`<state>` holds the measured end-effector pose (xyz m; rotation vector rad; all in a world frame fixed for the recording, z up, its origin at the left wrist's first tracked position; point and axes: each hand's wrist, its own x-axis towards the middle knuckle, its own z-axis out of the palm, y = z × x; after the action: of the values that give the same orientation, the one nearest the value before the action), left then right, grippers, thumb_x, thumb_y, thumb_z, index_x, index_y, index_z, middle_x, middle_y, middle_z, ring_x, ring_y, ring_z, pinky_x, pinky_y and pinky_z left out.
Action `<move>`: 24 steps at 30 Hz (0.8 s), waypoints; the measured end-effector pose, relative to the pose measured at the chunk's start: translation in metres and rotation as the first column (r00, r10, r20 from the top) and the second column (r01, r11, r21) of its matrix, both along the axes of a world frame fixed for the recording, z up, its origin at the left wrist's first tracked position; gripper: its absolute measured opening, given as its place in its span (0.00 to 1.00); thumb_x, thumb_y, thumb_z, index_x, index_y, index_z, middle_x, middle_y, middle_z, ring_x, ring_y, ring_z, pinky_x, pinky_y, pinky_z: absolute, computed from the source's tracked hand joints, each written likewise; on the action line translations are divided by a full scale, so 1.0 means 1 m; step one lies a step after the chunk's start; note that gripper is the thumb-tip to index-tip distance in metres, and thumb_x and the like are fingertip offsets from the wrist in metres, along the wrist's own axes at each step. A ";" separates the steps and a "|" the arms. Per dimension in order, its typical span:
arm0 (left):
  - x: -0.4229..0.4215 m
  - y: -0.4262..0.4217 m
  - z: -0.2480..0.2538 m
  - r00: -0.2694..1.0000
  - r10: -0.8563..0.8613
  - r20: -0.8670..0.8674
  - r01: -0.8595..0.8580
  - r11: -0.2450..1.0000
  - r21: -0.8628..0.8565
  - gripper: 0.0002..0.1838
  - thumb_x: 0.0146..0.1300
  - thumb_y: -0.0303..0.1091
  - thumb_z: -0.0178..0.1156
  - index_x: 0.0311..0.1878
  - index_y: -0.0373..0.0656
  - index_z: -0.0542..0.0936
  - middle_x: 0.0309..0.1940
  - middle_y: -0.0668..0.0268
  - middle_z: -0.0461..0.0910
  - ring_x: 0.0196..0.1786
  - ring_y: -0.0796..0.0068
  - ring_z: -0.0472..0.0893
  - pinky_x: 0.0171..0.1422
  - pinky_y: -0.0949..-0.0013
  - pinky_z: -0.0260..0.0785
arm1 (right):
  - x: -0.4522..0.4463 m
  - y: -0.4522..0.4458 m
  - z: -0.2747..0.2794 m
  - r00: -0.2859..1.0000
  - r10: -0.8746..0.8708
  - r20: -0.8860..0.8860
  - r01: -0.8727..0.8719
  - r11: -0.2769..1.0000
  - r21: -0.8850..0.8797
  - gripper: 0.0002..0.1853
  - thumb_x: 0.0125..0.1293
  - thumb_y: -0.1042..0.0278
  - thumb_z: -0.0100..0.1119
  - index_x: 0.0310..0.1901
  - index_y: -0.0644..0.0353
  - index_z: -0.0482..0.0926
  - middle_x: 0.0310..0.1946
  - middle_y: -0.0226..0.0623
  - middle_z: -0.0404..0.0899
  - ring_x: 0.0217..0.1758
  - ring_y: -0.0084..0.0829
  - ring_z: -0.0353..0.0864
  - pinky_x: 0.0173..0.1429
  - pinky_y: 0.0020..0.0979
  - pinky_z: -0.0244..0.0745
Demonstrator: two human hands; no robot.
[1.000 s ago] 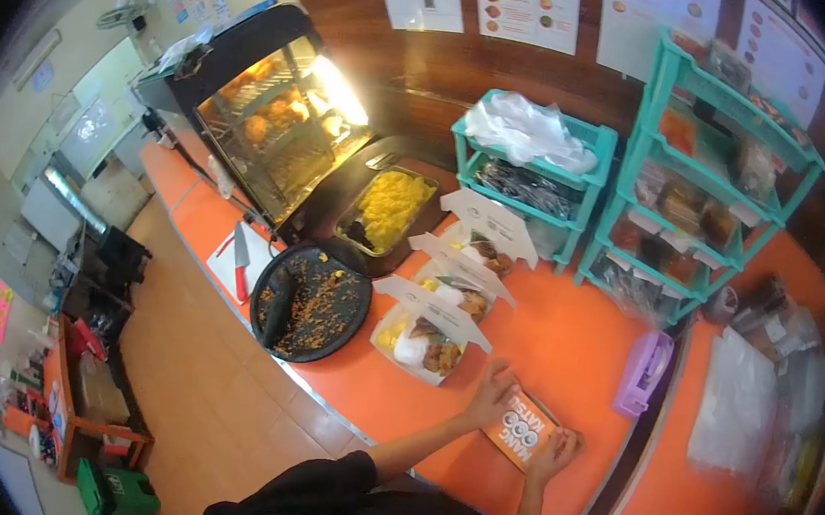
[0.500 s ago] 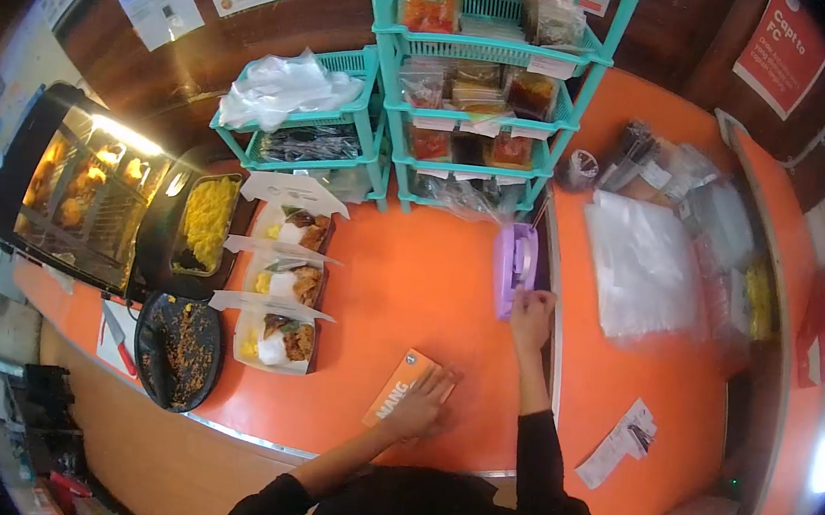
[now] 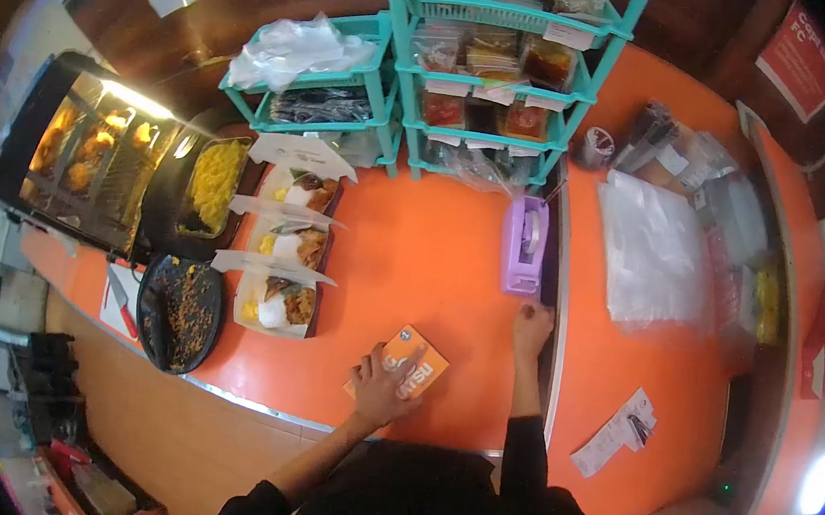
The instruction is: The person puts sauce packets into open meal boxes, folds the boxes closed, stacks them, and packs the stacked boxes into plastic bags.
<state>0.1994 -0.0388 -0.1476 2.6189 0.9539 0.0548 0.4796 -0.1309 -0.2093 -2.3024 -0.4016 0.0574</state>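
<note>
An orange printed carton (image 3: 429, 360) lies on the orange counter in front of me. My left hand (image 3: 382, 391) rests over its lower left part, fingers curled at the carton's upper-left edge and thumb across the top. Just below the purple tape dispenser (image 3: 524, 258), my right hand (image 3: 531, 334) is closed in a pinch, apart from the dispenser. Whatever its fingertips hold, if anything, is too small to make out. Left of the carton stand three open food boxes (image 3: 274, 306) in a row, with rice, yellow egg and browned pieces inside.
Far left is a lit warming cabinet (image 3: 95, 152), beside a tray of yellow shreds (image 3: 215, 189) and a black pan (image 3: 179, 314). A knife (image 3: 122, 301) lies near it. Teal racks (image 3: 493, 92) line the back. Plastic bags (image 3: 653, 251) and receipts (image 3: 619, 431) lie right.
My right hand has drawn back from the tape dispenser toward me. My left hand has shifted to the carton's left side, and the carton has turned to show different print.
</note>
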 end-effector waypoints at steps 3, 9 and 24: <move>0.004 0.009 0.011 0.997 -0.006 -0.078 -0.002 0.994 -0.105 0.53 0.35 0.52 0.75 0.71 0.78 0.64 0.63 0.50 0.60 0.60 0.44 0.65 0.56 0.41 0.61 | -0.056 -0.012 0.017 0.873 0.470 -0.131 -0.404 0.846 0.348 0.10 0.58 0.63 0.69 0.32 0.61 0.84 0.33 0.39 0.71 0.40 0.36 0.72 0.44 0.35 0.69; 0.036 0.008 0.025 0.964 0.255 0.075 -0.239 0.955 -0.176 0.54 0.31 0.50 0.76 0.71 0.74 0.66 0.58 0.52 0.64 0.58 0.48 0.67 0.56 0.42 0.63 | -0.137 -0.017 0.023 0.890 0.388 -0.237 -0.331 0.910 0.248 0.21 0.53 0.56 0.76 0.18 0.62 0.77 0.33 0.34 0.63 0.39 0.30 0.62 0.44 0.31 0.62; 0.029 0.008 -0.041 0.671 0.157 0.725 0.088 0.954 -0.288 0.37 0.51 0.50 0.68 0.64 0.46 0.71 0.60 0.56 0.70 0.63 0.51 0.67 0.65 0.45 0.56 | -0.193 0.255 0.112 0.473 0.826 0.307 -0.878 0.413 0.241 0.37 0.60 0.64 0.59 0.71 0.55 0.56 0.47 0.60 0.77 0.49 0.59 0.78 0.49 0.50 0.77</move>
<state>0.2282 -0.0304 -0.1882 1.9740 0.6298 0.8577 0.2871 0.1245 -0.0973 -1.4864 -1.5286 0.3056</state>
